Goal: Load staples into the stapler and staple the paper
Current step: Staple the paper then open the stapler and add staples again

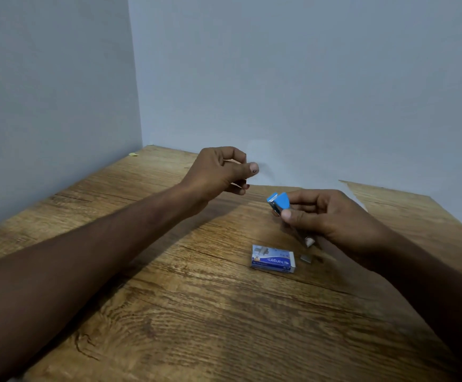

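My right hand holds a small blue stapler above the wooden table, its blue end pointing up and left. A metal part with a pale tip sticks out below the hand. My left hand hovers higher and to the left with its fingers curled toward the thumb, and I cannot make out anything between them. A blue and white staple box lies flat on the table under the stapler. A short strip of staples lies just right of the box. A pale sheet of paper lies at the back against the wall.
Pale grey walls close the table in at the left and the back and meet in a corner. A small yellowish scrap lies at the table's far left edge.
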